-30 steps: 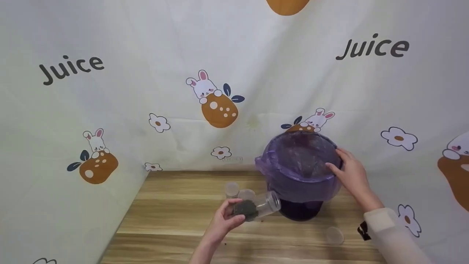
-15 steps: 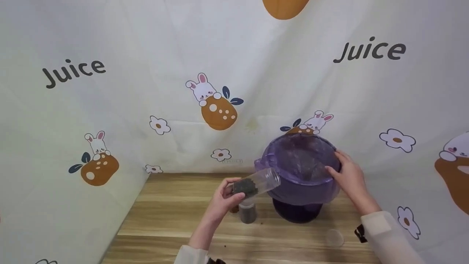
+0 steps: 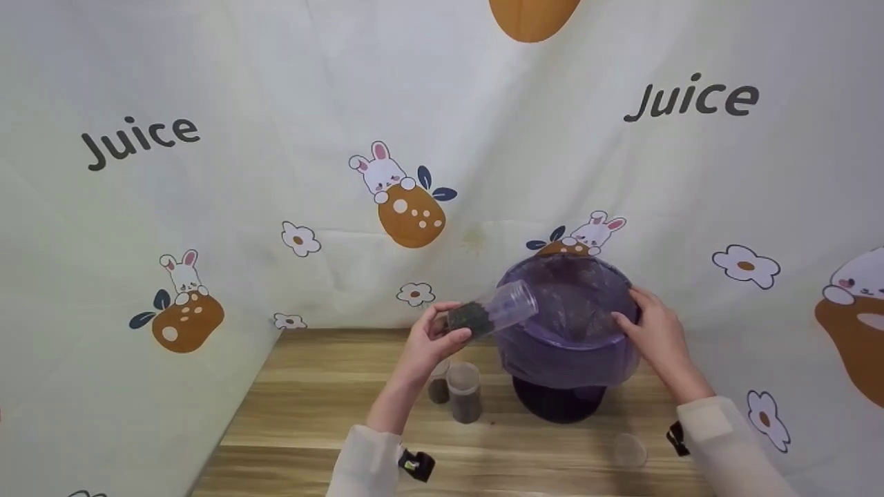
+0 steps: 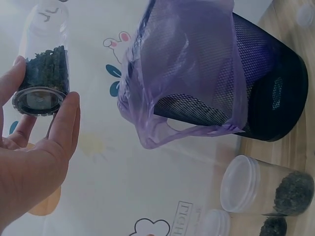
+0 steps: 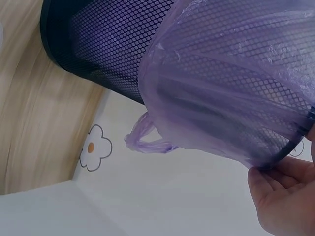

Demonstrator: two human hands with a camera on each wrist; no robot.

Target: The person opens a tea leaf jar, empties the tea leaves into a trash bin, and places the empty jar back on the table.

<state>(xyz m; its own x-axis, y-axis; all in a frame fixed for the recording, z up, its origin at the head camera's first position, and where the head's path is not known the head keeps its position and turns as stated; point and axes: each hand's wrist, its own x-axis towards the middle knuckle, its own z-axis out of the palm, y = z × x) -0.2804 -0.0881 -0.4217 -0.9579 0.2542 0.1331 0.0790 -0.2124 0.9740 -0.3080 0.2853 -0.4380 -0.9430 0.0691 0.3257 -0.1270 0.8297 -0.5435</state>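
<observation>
My left hand point(image 3: 423, 348) grips a clear plastic jar point(image 3: 501, 309) around its base end. Dark green dried leaves point(image 4: 47, 69) sit packed at that end. The jar is tilted, its uncapped mouth overlapping the left rim of the waste bin in the head view. That bin point(image 4: 273, 64) is dark mesh, lined with a purple plastic bag point(image 3: 563, 362) folded over the rim. On the opposite side, my right hand point(image 3: 656, 331) holds the rim through the bag, thumb toward the inside and fingers outside.
Two lidded clear jars, a front one point(image 3: 465, 400) and one behind it point(image 3: 438, 390), stand on the wooden table point(image 3: 311, 414) left of the bin, with dark contents. A round translucent lid point(image 3: 630, 450) lies at the front right. A printed curtain point(image 3: 311, 138) hangs behind.
My left hand has lifted the jar up from beside the bin's lower part to its rim, uncovering the two jars on the table. My right hand stays on the rim.
</observation>
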